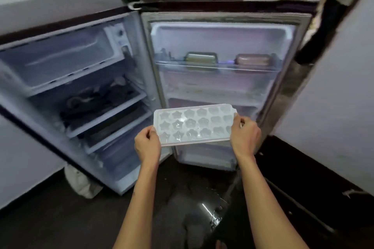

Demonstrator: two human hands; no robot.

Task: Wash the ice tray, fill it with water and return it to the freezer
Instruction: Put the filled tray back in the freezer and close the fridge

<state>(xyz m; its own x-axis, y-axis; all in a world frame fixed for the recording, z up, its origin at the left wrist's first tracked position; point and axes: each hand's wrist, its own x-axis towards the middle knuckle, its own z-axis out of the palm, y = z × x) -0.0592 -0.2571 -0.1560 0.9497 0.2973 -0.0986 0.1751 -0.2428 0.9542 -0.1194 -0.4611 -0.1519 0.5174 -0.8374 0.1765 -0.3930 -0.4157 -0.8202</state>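
A white ice tray (pixel 194 124) with star-shaped cells is held flat in front of the open fridge, glinting as if water lies in its cells. My left hand (pixel 147 144) grips its near left corner. My right hand (pixel 245 136) grips its right end. The freezer compartment (pixel 60 60) is at the top left of the fridge body, its front open and a pale shelf inside. The tray is lower than the freezer and to its right, in front of the open door (pixel 222 91).
The door's upper shelf (pixel 216 67) carries a green box (pixel 201 59) and a brown box (pixel 253 60). Dark items lie on the fridge shelves (pixel 97 97). A white bag (pixel 81 180) sits on the dark floor by the fridge's foot. A pale wall (pixel 334 97) stands at right.
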